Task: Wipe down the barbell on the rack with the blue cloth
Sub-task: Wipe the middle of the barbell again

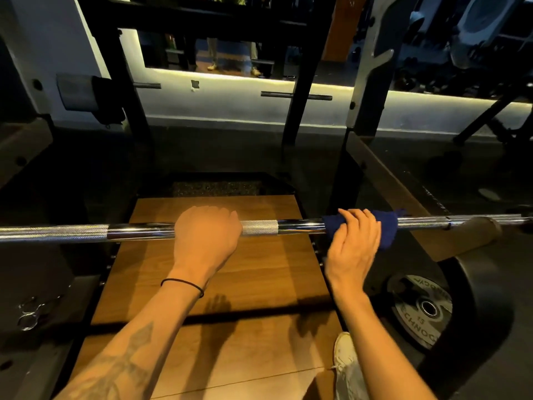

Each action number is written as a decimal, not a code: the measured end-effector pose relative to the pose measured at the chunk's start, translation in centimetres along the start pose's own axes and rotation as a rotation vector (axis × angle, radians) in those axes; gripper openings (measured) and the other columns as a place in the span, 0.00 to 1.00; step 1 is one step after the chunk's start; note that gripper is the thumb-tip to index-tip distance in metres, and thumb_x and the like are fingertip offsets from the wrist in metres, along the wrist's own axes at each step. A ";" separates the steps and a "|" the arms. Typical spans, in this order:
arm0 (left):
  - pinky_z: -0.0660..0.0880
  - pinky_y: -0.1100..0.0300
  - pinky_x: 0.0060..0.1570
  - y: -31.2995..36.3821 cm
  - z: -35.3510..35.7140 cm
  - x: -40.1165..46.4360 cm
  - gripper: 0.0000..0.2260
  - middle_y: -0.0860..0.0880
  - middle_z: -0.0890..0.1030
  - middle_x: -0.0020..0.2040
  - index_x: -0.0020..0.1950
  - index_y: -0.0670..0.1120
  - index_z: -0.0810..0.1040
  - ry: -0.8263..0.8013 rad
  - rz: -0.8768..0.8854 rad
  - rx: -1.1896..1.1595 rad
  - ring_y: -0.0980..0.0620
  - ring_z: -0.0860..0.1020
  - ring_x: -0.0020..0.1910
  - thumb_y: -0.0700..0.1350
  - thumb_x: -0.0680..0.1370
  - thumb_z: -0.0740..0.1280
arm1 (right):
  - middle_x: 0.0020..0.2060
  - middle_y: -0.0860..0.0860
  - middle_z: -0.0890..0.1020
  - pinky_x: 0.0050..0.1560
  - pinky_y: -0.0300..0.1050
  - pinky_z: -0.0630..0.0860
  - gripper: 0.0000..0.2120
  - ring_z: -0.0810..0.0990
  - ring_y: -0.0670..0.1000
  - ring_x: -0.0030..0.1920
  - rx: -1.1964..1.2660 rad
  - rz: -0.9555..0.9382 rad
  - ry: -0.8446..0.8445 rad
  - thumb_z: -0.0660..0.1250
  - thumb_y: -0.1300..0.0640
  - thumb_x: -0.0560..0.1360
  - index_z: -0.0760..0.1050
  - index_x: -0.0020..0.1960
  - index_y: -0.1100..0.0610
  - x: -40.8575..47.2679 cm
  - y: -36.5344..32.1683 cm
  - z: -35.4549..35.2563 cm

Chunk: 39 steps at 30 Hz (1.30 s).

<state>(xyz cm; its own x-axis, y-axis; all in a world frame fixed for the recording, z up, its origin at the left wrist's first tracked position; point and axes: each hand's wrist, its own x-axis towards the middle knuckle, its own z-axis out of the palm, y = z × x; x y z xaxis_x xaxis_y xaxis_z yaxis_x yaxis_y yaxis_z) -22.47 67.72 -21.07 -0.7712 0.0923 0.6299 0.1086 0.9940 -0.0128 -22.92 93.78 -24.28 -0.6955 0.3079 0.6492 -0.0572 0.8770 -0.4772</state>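
1. The barbell [259, 228] runs straight across in front of me from 9 o'clock to 3 o'clock, above the wooden platform [230, 284].
2. My left hand [206, 235] sits on the bar near its middle, fingers curled over the top and wrapped round the steel, just beside a knurled patch.
3. My right hand [353, 243] is further toward 3 o'clock, well apart from the left, fingers bent over the blue cloth [386, 226] and clasping it against the bar.
4. The cloth is wrapped around the shaft, a dark corner sticking out toward 3 o'clock.
5. A black weight plate [427, 310] leans down at 4 o'clock, near my white shoe [344, 359].
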 end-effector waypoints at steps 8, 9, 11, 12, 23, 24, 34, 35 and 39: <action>0.73 0.53 0.40 -0.3 0.1 0.2 0.20 0.50 0.78 0.33 0.36 0.49 0.76 -0.013 0.038 0.010 0.48 0.78 0.33 0.52 0.83 0.54 | 0.61 0.51 0.78 0.75 0.57 0.61 0.16 0.74 0.54 0.66 0.108 -0.262 -0.204 0.59 0.56 0.80 0.76 0.65 0.54 -5.7 -12.4 3.5; 0.73 0.52 0.39 -0.4 0.1 0.3 0.19 0.49 0.78 0.33 0.36 0.49 0.76 -0.003 0.047 0.009 0.47 0.78 0.34 0.52 0.83 0.54 | 0.61 0.51 0.78 0.74 0.54 0.62 0.16 0.74 0.52 0.65 0.124 -0.349 -0.253 0.59 0.55 0.81 0.76 0.67 0.54 -4.9 -11.4 3.0; 0.72 0.52 0.38 -0.6 0.2 0.2 0.19 0.48 0.78 0.32 0.36 0.48 0.76 0.024 0.059 -0.013 0.46 0.78 0.33 0.51 0.83 0.56 | 0.60 0.52 0.79 0.68 0.51 0.66 0.18 0.75 0.53 0.61 0.127 -0.522 -0.339 0.58 0.53 0.82 0.76 0.68 0.56 -2.8 -8.3 1.6; 0.71 0.52 0.37 -0.6 0.2 0.1 0.18 0.48 0.78 0.32 0.36 0.48 0.76 0.034 0.058 -0.015 0.46 0.78 0.33 0.51 0.83 0.56 | 0.58 0.53 0.80 0.65 0.52 0.68 0.17 0.76 0.55 0.58 0.127 -0.543 -0.338 0.58 0.53 0.82 0.77 0.67 0.57 -1.5 -6.4 1.0; 0.68 0.52 0.37 0.0 0.4 0.0 0.19 0.47 0.77 0.31 0.33 0.46 0.76 0.073 0.005 -0.041 0.46 0.75 0.31 0.50 0.81 0.56 | 0.51 0.56 0.81 0.68 0.60 0.65 0.15 0.77 0.61 0.55 -0.070 -0.128 -0.051 0.57 0.56 0.79 0.81 0.55 0.59 -0.2 -3.6 1.0; 0.69 0.53 0.37 0.0 0.3 0.1 0.18 0.47 0.77 0.31 0.34 0.47 0.76 0.052 0.009 -0.041 0.46 0.75 0.31 0.50 0.81 0.56 | 0.49 0.56 0.80 0.65 0.60 0.67 0.15 0.77 0.60 0.52 -0.066 -0.197 -0.075 0.56 0.56 0.79 0.80 0.55 0.59 -1.2 -6.1 1.7; 0.64 0.57 0.29 -3.8 -0.3 -0.1 0.23 0.45 0.80 0.30 0.34 0.46 0.77 -0.064 0.079 -0.025 0.41 0.78 0.27 0.56 0.80 0.53 | 0.46 0.52 0.82 0.50 0.53 0.70 0.16 0.78 0.56 0.46 0.033 -0.565 -0.356 0.55 0.53 0.81 0.80 0.55 0.56 -1.8 -11.2 1.1; 0.63 0.57 0.29 -4.8 -0.5 -0.2 0.24 0.45 0.79 0.29 0.34 0.46 0.76 -0.076 0.071 -0.003 0.41 0.78 0.27 0.57 0.80 0.52 | 0.45 0.51 0.81 0.49 0.52 0.69 0.16 0.77 0.56 0.45 0.029 -0.541 -0.364 0.54 0.53 0.81 0.80 0.54 0.55 -2.0 -11.6 1.0; 0.64 0.57 0.30 -10.1 -1.6 -1.3 0.27 0.45 0.78 0.29 0.34 0.45 0.76 -0.101 0.003 0.061 0.42 0.76 0.27 0.58 0.82 0.49 | 0.39 0.47 0.76 0.46 0.45 0.61 0.12 0.73 0.52 0.40 0.033 -0.456 -0.283 0.56 0.54 0.80 0.77 0.46 0.52 -2.7 -12.7 1.3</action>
<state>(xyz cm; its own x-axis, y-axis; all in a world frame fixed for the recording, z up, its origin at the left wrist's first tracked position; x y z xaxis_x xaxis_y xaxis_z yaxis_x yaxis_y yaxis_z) -21.52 57.51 -20.50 -0.8304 0.0975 0.5486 0.0749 0.9952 -0.0636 -21.25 81.34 -20.73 -0.7601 -0.2172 0.6125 -0.4180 0.8850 -0.2050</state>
